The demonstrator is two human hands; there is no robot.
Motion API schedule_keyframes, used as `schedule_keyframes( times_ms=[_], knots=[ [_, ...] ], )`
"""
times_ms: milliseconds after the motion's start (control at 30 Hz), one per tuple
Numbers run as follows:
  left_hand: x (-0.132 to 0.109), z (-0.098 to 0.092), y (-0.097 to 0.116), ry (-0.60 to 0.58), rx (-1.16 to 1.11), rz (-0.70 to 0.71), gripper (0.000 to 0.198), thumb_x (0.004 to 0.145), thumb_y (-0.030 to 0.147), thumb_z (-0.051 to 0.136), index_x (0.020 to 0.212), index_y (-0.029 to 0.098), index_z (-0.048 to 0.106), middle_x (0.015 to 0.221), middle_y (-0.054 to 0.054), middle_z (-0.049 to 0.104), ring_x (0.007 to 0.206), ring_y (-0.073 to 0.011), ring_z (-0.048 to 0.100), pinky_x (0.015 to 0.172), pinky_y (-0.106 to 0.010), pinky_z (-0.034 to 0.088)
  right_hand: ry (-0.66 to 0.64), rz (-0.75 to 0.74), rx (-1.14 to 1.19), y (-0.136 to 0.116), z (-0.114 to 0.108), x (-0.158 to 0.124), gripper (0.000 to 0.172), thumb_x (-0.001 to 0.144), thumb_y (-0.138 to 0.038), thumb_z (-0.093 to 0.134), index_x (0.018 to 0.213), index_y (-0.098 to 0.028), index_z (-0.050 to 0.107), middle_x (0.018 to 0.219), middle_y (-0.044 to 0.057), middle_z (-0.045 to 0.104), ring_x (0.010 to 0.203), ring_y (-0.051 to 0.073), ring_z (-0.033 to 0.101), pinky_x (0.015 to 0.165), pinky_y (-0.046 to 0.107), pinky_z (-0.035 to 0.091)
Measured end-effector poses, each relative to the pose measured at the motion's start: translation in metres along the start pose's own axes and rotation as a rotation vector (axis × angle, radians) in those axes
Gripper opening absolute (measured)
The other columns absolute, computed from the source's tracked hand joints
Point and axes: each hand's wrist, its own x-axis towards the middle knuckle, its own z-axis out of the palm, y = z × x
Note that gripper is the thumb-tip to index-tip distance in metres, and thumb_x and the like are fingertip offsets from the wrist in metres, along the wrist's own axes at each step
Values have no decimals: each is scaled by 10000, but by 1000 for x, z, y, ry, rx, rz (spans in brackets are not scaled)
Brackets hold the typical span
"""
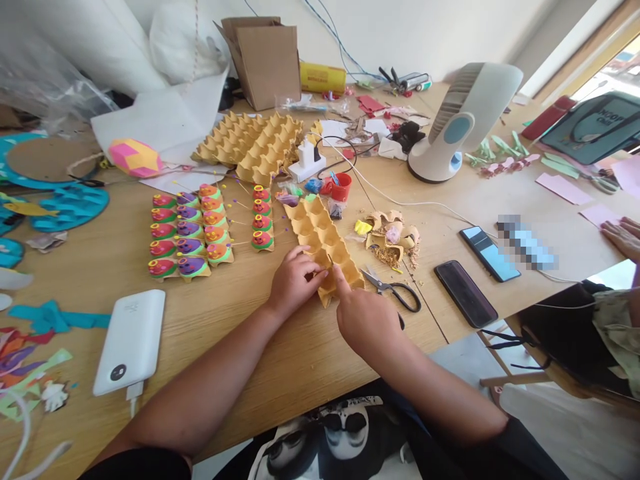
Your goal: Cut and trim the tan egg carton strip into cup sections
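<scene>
1. Yellow egg carton (320, 233) lies on the tabletop (210, 327), scissors (383, 287) just beside its right edge.
2. Left hand (296, 280) and right hand (367, 313) touch it; I cannot tell either's grip.
3. Tabletop spreads between left hand and power bank (133, 333).

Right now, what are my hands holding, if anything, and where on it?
Left hand and right hand both touch the tan molded-pulp egg-carton strip on its nearer half; whether either grips it can't be told.

From here I see black sleeves (520, 445) reaching about the elbows, and a black-and-white graphic print (344, 441) across the shirtfront.
</scene>
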Motion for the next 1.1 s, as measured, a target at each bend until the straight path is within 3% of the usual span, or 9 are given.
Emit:
schedule_keyframes(
  times_ms=[733,1100],
  knots=[
    [1,0,-2,13,-75,-41,145,912,277,655,806,237,745,767,-42,697,1279,-286,569,1097,-479,485,-2,-45,-16,8,-7,9,647,993,-245,396,1613,-194,220,894,99,757,744,210,736,581,252,480],
    [1,0,1,14,-67,-56,163,912,274,647,795,219,747,767,-43,704,1271,-289,558,1088,-458,481,-37,-38,-40,6,-22,5,631,994,-239,388,1608,-191,250,869,105,760,710,212,737,560,250,470]
  ],
)
